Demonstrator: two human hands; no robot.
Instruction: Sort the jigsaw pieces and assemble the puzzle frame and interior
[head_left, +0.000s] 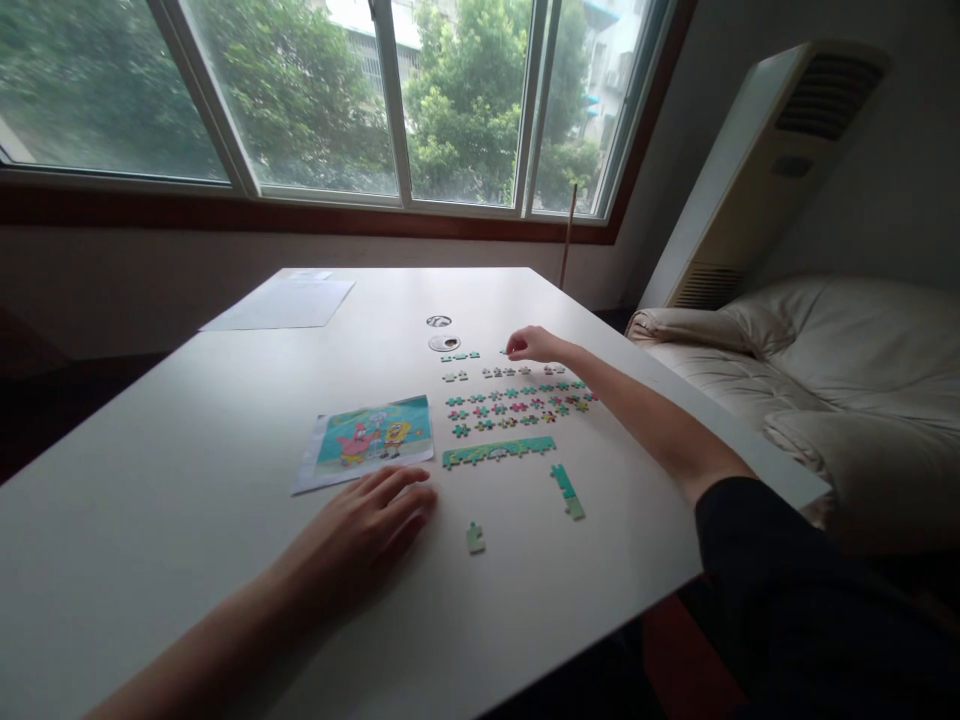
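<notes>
Daylight comes through the sliding window [396,100], overexposed in patches, beyond the white table [187,450]. A pale sheen covers the table's far half, greying toward its near edge. Right of it, the leather-look sofa [862,345] sits dim and the floor-standing air conditioner [742,175] slants with wide-angle distortion. On it, the jigsaw pieces [519,407] look soft.

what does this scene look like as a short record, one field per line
left hand: on the table, at the near edge of the picture sheet
right hand: fingertips at a small piece in the farthest row; grip unclear
loose pieces: several rows beyond the long strip
long strip: joined pieces, running crosswise
short strip: joined pieces, nearer than the long strip
single piece: pale green, apart, near side
background: window, pale sofa at right
</notes>
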